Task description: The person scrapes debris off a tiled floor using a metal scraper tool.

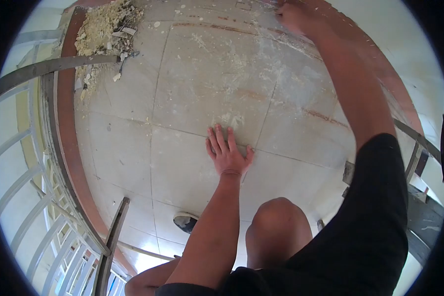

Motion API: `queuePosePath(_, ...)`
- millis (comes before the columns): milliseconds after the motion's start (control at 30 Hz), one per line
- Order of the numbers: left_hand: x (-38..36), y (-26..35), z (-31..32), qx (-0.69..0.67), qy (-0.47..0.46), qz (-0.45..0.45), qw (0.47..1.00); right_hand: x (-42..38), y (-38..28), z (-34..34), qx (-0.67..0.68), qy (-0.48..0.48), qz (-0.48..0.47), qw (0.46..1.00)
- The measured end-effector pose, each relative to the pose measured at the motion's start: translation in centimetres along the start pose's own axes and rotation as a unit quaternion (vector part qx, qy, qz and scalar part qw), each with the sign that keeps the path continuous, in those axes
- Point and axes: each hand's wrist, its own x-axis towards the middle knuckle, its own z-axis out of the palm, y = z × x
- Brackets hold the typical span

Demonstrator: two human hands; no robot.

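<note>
My left hand (228, 154) lies flat on the dusty tiled floor (197, 93), fingers spread, with nothing in it. My right arm reaches far forward, and my right hand (296, 19) is low over the floor at its far side, close to the reddish-brown border (350, 29). The fingers of that hand look curled together; whatever they may hold is too small and blurred to make out. Pale scrape marks and rusty streaks run across the tiles around it.
A heap of yellowish rubble (108, 29) lies at the far left. White railings (19, 185) line the left side. A wooden bar (59, 64) juts over the floor there, and another wooden post (112, 241) stands nearer. Wooden pieces (422, 207) are at the right, beside my knee (279, 227).
</note>
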Motion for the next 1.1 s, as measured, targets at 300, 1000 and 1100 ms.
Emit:
queuePosePath(300,-0.1,0.2,0.0,0.02,-0.003,-0.01,1.0,-8.2,-4.5,0.8,0.184,-0.044,0.152,0.97)
queuePosePath(1000,-0.1,0.3,0.2,0.02,0.047,0.001,0.999,-20.5,-7.3,3.4,0.182,-0.023,0.331,0.926)
queuePosePath(1100,-0.1,0.4,0.2,0.027,0.042,-0.004,0.999,-14.6,-4.8,2.9,0.145,0.004,0.285,0.948)
